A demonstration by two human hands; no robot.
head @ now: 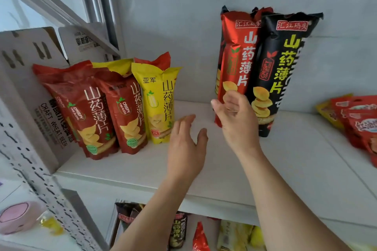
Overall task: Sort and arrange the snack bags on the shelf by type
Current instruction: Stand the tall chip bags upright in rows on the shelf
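On the white shelf (295, 161) stand two dark red yam-chip bags (91, 112) at the left and a yellow bag (158, 104) beside them, with more red and yellow bag tops behind. Further right a tall red bag (234, 53) and a tall black bag (285, 71) stand upright, side by side, against the back wall. My right hand (238, 122) is in front of the tall red bag's lower part with its fingers apart, not closed on the bag. Between the two groups my left hand (187, 146) hovers open above the bare shelf.
A cardboard beer box (40, 96) stands at the shelf's left end against the perforated upright. A pile of flat red and yellow packets (357, 120) lies at the right end. The shelf below (204, 232) holds several more snack bags.
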